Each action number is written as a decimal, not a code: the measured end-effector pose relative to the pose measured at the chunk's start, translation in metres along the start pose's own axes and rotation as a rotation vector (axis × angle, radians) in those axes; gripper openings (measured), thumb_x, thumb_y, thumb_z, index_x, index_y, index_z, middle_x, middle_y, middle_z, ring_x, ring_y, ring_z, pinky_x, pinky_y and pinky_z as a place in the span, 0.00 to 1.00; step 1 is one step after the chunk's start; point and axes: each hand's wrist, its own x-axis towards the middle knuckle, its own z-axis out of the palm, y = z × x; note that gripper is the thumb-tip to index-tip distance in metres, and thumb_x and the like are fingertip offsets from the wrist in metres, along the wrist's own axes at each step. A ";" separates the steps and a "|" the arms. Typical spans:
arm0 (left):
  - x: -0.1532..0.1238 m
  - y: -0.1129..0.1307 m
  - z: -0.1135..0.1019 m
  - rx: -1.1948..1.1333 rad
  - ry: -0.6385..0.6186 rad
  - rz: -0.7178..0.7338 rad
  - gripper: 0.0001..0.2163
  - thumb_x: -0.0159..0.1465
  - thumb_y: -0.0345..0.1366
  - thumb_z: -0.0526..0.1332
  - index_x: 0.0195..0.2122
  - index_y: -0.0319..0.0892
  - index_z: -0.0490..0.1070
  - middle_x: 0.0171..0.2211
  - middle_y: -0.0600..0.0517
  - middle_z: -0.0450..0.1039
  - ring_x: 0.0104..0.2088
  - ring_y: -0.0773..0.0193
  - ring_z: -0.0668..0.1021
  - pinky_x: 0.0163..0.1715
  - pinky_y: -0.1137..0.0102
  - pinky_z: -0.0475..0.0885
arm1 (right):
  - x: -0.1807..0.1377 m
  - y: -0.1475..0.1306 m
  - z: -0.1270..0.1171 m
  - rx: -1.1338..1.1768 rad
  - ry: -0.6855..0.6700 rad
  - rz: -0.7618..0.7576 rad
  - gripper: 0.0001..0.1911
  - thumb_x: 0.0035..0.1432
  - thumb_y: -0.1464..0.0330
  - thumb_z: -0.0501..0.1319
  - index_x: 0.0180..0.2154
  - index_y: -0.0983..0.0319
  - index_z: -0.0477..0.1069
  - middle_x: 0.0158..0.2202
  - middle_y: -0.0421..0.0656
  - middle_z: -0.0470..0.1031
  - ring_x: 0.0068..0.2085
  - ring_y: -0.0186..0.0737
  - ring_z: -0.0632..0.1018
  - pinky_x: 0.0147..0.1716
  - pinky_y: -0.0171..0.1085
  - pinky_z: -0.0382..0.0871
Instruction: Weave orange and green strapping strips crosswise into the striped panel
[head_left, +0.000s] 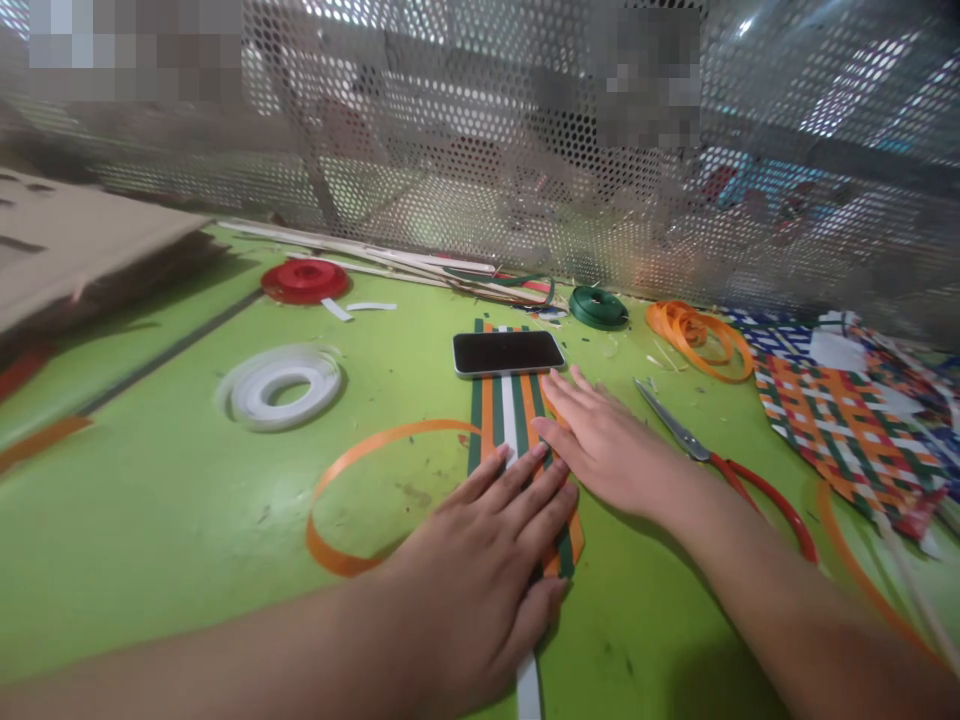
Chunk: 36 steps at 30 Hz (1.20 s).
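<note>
Parallel green, orange and white flat strips (509,405) lie side by side on the table. My left hand (487,550) rests palm down across them, its fingers stretched out. Along their right edge lies my right hand (600,440), also flat, with thumb and fingers apart and fingertips touching the strips. A black-screened phone (508,352) sits across the strips' far end. One loose orange strip (319,500) curls out to the left, with part of it hidden by my left hand. A white strip end (528,690) emerges below that hand.
Around the green table (150,560) lie a white roll (251,395), red roll (304,283), green roll (598,308) and orange coil (694,335). Red-handled scissors (705,455) and a woven checked piece (832,420) are at right. Cardboard (82,240) stands left; perforated metal (465,160) borders the back.
</note>
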 end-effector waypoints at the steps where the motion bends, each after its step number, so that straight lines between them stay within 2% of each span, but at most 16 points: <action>1: 0.000 0.000 0.001 -0.001 0.000 0.001 0.31 0.82 0.51 0.39 0.81 0.42 0.43 0.80 0.49 0.33 0.80 0.51 0.41 0.79 0.50 0.35 | -0.001 0.002 -0.002 -0.004 0.011 -0.006 0.42 0.78 0.46 0.43 0.77 0.68 0.55 0.78 0.52 0.54 0.79 0.59 0.54 0.75 0.61 0.53; 3: -0.001 0.000 0.002 -0.004 0.000 0.009 0.31 0.82 0.51 0.39 0.81 0.42 0.43 0.80 0.49 0.33 0.80 0.50 0.40 0.79 0.50 0.35 | -0.003 0.005 -0.006 -0.018 0.028 -0.023 0.40 0.78 0.46 0.43 0.75 0.66 0.61 0.77 0.51 0.58 0.78 0.56 0.56 0.75 0.59 0.52; 6: -0.001 -0.001 0.002 -0.006 0.007 0.012 0.31 0.82 0.51 0.39 0.81 0.42 0.44 0.80 0.49 0.33 0.80 0.51 0.41 0.79 0.50 0.35 | -0.004 0.007 -0.007 -0.052 0.021 -0.040 0.37 0.79 0.49 0.43 0.71 0.66 0.69 0.75 0.51 0.64 0.78 0.57 0.58 0.75 0.59 0.52; 15: -0.001 -0.001 0.002 -0.018 0.002 0.007 0.31 0.82 0.51 0.39 0.81 0.43 0.43 0.80 0.50 0.32 0.80 0.51 0.41 0.79 0.50 0.35 | 0.006 0.011 0.009 -0.152 0.038 0.028 0.35 0.78 0.54 0.48 0.76 0.66 0.60 0.77 0.59 0.56 0.78 0.67 0.54 0.73 0.65 0.54; 19: -0.002 -0.001 0.002 -0.016 -0.003 0.010 0.31 0.82 0.51 0.39 0.81 0.43 0.43 0.80 0.50 0.32 0.80 0.52 0.41 0.79 0.50 0.34 | 0.004 0.016 0.007 -0.173 0.059 0.004 0.31 0.78 0.57 0.50 0.73 0.63 0.66 0.77 0.57 0.57 0.78 0.65 0.56 0.74 0.63 0.52; 24: 0.000 -0.002 0.003 -0.011 0.005 0.010 0.31 0.82 0.51 0.39 0.81 0.43 0.43 0.80 0.50 0.32 0.80 0.52 0.41 0.79 0.50 0.34 | 0.005 0.015 0.006 -0.175 0.072 -0.017 0.29 0.77 0.60 0.52 0.71 0.64 0.70 0.76 0.57 0.59 0.77 0.64 0.57 0.74 0.63 0.55; 27: 0.001 -0.002 0.003 -0.011 0.004 0.009 0.31 0.82 0.51 0.39 0.81 0.44 0.44 0.80 0.50 0.33 0.80 0.50 0.41 0.79 0.48 0.36 | 0.013 0.015 0.002 -0.163 0.091 -0.023 0.30 0.77 0.60 0.53 0.73 0.65 0.67 0.77 0.56 0.57 0.78 0.59 0.57 0.75 0.59 0.54; 31: 0.001 -0.001 0.001 -0.011 -0.007 0.004 0.31 0.82 0.51 0.39 0.81 0.42 0.45 0.80 0.49 0.34 0.80 0.47 0.42 0.79 0.45 0.40 | 0.034 0.019 -0.003 -0.141 0.109 -0.010 0.35 0.78 0.60 0.51 0.78 0.66 0.53 0.78 0.53 0.54 0.79 0.55 0.55 0.75 0.56 0.55; 33: 0.001 -0.001 0.000 -0.010 -0.005 0.002 0.31 0.81 0.51 0.39 0.81 0.42 0.45 0.79 0.48 0.35 0.80 0.46 0.43 0.79 0.45 0.41 | 0.044 0.022 -0.003 -0.134 0.100 -0.015 0.33 0.78 0.61 0.50 0.78 0.65 0.54 0.78 0.51 0.54 0.78 0.52 0.55 0.75 0.53 0.55; 36: 0.000 -0.001 0.001 -0.014 -0.002 0.001 0.31 0.81 0.51 0.39 0.81 0.42 0.46 0.79 0.48 0.35 0.80 0.46 0.43 0.79 0.44 0.42 | 0.053 0.023 0.002 -0.136 0.084 -0.002 0.29 0.78 0.67 0.50 0.76 0.60 0.60 0.77 0.51 0.57 0.75 0.50 0.65 0.73 0.50 0.61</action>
